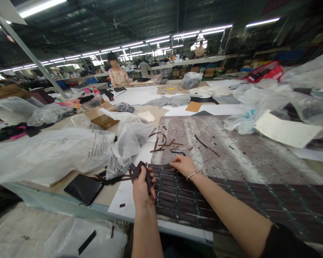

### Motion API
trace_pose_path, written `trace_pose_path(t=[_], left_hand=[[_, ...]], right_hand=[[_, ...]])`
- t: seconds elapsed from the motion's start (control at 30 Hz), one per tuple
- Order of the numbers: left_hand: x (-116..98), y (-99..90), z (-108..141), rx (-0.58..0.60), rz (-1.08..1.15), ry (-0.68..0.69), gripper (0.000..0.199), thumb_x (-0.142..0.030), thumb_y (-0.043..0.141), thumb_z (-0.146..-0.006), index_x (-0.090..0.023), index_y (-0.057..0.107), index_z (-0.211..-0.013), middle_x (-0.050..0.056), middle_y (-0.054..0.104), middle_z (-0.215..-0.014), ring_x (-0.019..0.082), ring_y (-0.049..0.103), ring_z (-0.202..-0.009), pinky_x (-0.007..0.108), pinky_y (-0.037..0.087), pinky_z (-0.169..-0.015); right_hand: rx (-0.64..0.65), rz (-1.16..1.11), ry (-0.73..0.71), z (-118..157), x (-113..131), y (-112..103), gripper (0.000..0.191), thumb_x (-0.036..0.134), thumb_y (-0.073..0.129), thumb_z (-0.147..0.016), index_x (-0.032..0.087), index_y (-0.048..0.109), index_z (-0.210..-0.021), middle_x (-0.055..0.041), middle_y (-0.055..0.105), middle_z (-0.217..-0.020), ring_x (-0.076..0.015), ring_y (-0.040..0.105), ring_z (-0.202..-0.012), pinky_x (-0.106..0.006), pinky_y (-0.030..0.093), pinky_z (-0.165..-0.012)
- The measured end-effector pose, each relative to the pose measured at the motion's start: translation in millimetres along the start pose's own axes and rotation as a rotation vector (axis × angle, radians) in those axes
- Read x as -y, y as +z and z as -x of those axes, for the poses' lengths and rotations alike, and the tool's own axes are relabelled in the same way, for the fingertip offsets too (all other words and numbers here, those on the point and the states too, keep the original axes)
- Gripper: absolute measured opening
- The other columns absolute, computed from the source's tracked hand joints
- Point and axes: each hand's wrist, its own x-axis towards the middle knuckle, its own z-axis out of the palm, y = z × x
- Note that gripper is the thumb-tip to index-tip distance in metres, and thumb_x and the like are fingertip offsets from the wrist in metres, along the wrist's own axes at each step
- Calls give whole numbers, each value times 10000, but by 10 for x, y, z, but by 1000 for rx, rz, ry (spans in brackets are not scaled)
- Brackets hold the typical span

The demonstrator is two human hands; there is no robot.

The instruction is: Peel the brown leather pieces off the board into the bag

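Observation:
My left hand (pixel 143 184) is closed around a small stack of dark brown leather-like pieces (pixel 138 170), their ends sticking out past the thumb. To its right, my right hand (pixel 184 166) wears a bracelet and pinches at the end of a dark brown strip (pixel 165 166) along the far edge of the laid-out rows. These rows of dark brown strips (pixel 187 195) lie side by side on the table, crossed by thin shiny greenish lines. The fingertips partly hide what the right hand grips.
Thin brown offcuts (pixel 168 145) lie scattered on a worn, mottled board (pixel 247 154). A black phone-like slab (pixel 83 189) rests near the table's front edge. Plastic bags (pixel 56 154) crowd the left, with a cardboard box (pixel 104 120) behind. Across the table is another person (pixel 120 75).

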Motion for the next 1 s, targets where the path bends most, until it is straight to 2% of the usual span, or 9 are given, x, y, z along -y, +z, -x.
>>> trace_pose_path(t=[0.17, 0.33, 0.47, 0.8, 1.0], left_hand=[[-9, -1, 5, 10, 14, -10, 303, -288, 671, -701, -135, 569, -942, 16, 557, -687, 61, 485, -485, 130, 350, -363], [-10, -12, 5, 15, 22, -14, 293, -278, 665, -706, -129, 571, -940, 16, 554, -685, 62, 489, -485, 130, 352, -359], [-5, -16, 6, 20, 10, -16, 295, -273, 664, -706, -130, 569, -945, 16, 553, -687, 61, 485, -481, 130, 349, -357], [-10, 9, 17, 27, -3, -21, 315, -280, 682, -687, -133, 570, -942, 14, 557, -686, 61, 487, -478, 132, 343, -353], [-5, 12, 24, 32, -6, -41, 302, -269, 681, -688, -134, 572, -936, 13, 557, -681, 60, 483, -480, 129, 337, -356]], right_hand=[[-8, 86, 3, -1, 5, 47, 124, 298, 570, -710, 190, 631, -719, 21, 636, -597, -119, 589, -613, -217, 427, -611], [-117, 340, -90, 41, 25, 67, 148, 339, 563, -702, 209, 632, -712, 2, 646, -697, -151, 580, -684, -241, 397, -614], [-122, 494, -130, 88, 59, 79, 172, 361, 534, -729, 217, 627, -735, -9, 639, -723, -169, 577, -708, -256, 381, -623], [-74, 558, -152, 87, 122, 86, 153, 333, 531, -759, 213, 626, -760, -22, 642, -766, -164, 572, -737, -255, 388, -659], [-92, 690, -166, 142, 162, 85, 226, 413, 527, -786, 222, 639, -827, -61, 603, -872, -191, 548, -816, -278, 400, -679]])
